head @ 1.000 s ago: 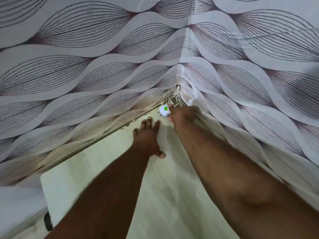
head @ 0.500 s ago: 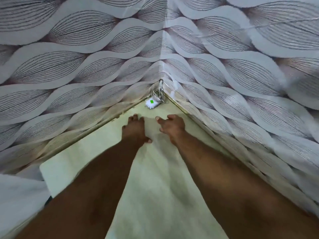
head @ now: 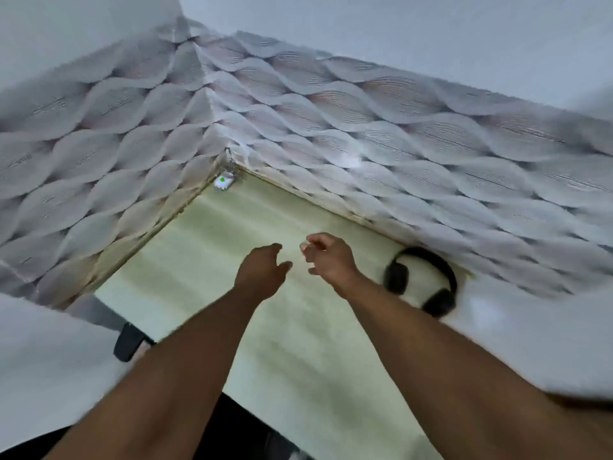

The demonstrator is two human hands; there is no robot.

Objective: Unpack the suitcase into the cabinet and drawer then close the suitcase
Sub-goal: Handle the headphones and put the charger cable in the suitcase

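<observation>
I look into a cabinet compartment with a pale green shelf floor [head: 232,247] and walls lined with leaf-patterned paper. A small white charger with a green mark and a coiled cable [head: 224,181] lies in the far corner. Black headphones [head: 428,280] lie on the shelf at the right, against the wall. My left hand [head: 262,273] and my right hand [head: 330,258] hover side by side above the middle of the shelf, fingers loosely curled, holding nothing. The suitcase is out of view. The picture is blurred by motion.
The patterned walls [head: 381,151] enclose the shelf at the back, left and right. A dark object [head: 127,341] shows at the shelf's front left edge, below a white panel [head: 43,360]. Dark floor shows under my forearms.
Both hands have drawn back from the far corner toward me, leaving the charger there. The view has pulled back, so the headphones and the cabinet's front edges now show.
</observation>
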